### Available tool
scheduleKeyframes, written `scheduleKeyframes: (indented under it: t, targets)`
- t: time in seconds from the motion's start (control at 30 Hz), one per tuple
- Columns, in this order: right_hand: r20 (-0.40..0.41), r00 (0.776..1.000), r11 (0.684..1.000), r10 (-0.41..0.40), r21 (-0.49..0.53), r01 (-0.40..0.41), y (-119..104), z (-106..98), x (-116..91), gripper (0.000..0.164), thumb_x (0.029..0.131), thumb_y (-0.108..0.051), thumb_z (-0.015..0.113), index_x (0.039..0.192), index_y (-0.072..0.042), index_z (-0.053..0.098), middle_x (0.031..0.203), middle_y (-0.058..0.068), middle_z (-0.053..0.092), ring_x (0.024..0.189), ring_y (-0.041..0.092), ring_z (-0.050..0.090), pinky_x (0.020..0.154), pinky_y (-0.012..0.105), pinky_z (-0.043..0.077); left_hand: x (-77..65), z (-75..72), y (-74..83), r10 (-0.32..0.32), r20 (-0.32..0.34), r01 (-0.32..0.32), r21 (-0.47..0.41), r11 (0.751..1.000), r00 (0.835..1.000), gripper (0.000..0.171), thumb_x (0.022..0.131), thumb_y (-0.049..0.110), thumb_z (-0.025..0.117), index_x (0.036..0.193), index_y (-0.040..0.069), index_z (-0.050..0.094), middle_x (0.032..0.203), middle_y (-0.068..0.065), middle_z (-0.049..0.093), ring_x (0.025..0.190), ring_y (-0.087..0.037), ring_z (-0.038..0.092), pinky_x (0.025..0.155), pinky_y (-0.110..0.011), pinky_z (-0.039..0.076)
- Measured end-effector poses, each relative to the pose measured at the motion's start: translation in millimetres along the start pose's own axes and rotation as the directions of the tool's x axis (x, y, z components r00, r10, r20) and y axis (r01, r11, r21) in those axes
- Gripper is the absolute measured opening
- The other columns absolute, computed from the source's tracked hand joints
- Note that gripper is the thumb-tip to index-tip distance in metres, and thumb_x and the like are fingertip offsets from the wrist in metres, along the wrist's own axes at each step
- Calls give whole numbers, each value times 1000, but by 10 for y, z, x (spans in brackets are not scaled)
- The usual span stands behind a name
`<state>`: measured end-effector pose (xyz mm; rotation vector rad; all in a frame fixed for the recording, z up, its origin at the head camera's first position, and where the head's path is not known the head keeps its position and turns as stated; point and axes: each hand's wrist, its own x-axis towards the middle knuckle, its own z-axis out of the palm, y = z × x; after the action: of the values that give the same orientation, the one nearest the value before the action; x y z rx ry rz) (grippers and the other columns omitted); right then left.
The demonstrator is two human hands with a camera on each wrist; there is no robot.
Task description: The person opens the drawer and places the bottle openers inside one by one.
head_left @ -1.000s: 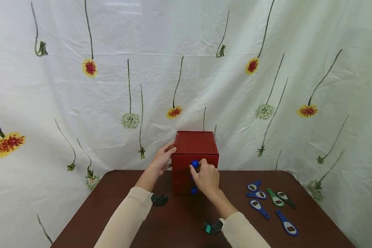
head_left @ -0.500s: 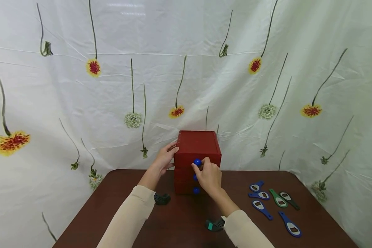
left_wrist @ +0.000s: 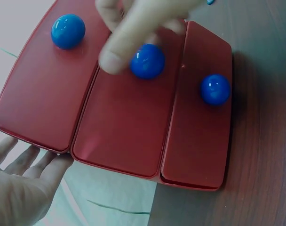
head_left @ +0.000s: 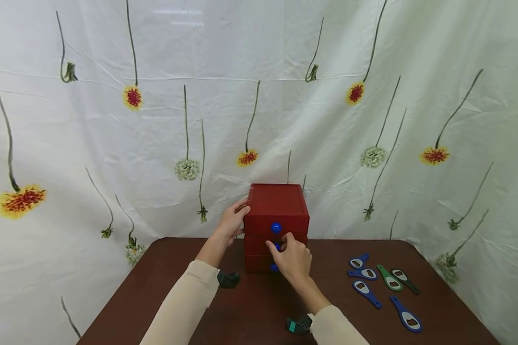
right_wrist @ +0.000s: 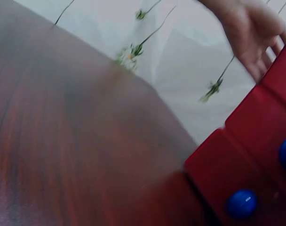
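A red box with three drawers [head_left: 276, 201] stands on the table, each drawer front bearing a round blue knob. My left hand [head_left: 230, 221] rests along the box's left side, thumb near the top front edge and fingers fairly straight. Around the middle knob [left_wrist: 147, 61] is my right hand [head_left: 293, 258], blurred in the left wrist view, with thumb and fingers spread. A gap shows between thumb and knob there. Above it sits the top knob [head_left: 276, 227]; the bottom knob [left_wrist: 215, 89] is lower down. All three drawer fronts look flush.
Several bottle openers lie on the brown table [head_left: 190, 306] at the right: blue ones [head_left: 366, 293], a green one [head_left: 389, 278] and a dark one [head_left: 406, 281]. A white flowered cloth [head_left: 216, 57] hangs behind the box.
The top drawer, slightly forward one second ago, has gone in flush. My right hand has left the top knob and moved down to the middle one; my left hand stays on the side.
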<state>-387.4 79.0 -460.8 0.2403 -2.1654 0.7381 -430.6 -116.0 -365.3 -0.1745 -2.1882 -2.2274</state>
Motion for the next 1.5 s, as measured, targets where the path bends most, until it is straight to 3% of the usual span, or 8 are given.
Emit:
scheduleKeyframes:
  t: [0.17, 0.27, 0.43, 0.6, 0.8, 1.13, 1.5]
  targets:
    - [-31, 999, 1000, 26, 14, -26, 21, 149, -137, 46, 84, -48, 85, 92, -7, 65, 66, -1, 66, 50, 16, 59, 44, 30, 47, 11, -10, -1, 12, 5, -12, 9, 1000, 1000, 49, 110, 24, 54, 158, 16, 45, 155, -13, 45, 137, -37, 48, 100, -62, 47]
    - [-68, 992, 993, 104, 60, -100, -11, 244, -194, 47, 84, -49, 85, 93, -7, 65, 68, 0, 68, 53, 19, 63, 45, 33, 48, 14, -21, -1, 8, 1, -8, 2, 1000, 1000, 49, 110, 25, 54, 158, 17, 45, 155, -12, 45, 138, -37, 47, 101, -62, 47]
    - [-134, 955, 950, 265, 205, -234, -61, 386, -284, 41, 85, -41, 86, 90, -10, 61, 70, -2, 69, 58, 18, 64, 52, 39, 51, 15, -19, -6, -3, 4, 3, -5, 1000, 1000, 49, 110, 25, 55, 157, 17, 45, 155, -12, 45, 139, -37, 46, 101, -62, 46]
    - [-183, 926, 919, 331, 288, -271, -88, 493, -330, 36, 85, -34, 87, 87, -12, 58, 68, -2, 67, 59, 18, 64, 54, 41, 51, 5, -23, -17, -5, 4, 5, -20, 1000, 1000, 50, 110, 25, 55, 158, 17, 45, 155, -11, 45, 139, -36, 46, 102, -63, 45]
    - [-207, 911, 888, 355, 379, -260, -109, 539, -342, 34, 83, -22, 88, 85, -11, 56, 65, -1, 67, 59, 15, 64, 50, 33, 51, -9, -3, -18, 6, 12, -6, -13, 1000, 1000, 51, 110, 24, 54, 158, 15, 43, 157, -13, 43, 141, -38, 43, 103, -64, 43]
    - [-163, 916, 850, 366, 459, -259, -118, 503, -388, 34, 83, -17, 87, 87, -10, 54, 64, -2, 66, 55, 10, 61, 46, 28, 49, -7, 25, -20, 13, 6, -13, 23, 1000, 1000, 51, 110, 25, 54, 159, 16, 43, 157, -11, 42, 141, -37, 43, 102, -63, 45]
    - [-168, 924, 871, 342, 425, -245, -130, 448, -453, 33, 84, -22, 89, 87, -11, 59, 66, -4, 68, 59, 11, 64, 50, 29, 50, -13, -6, -30, 13, 2, -13, 10, 1000, 1000, 52, 110, 25, 54, 159, 13, 42, 158, -13, 42, 139, -39, 45, 102, -64, 44]
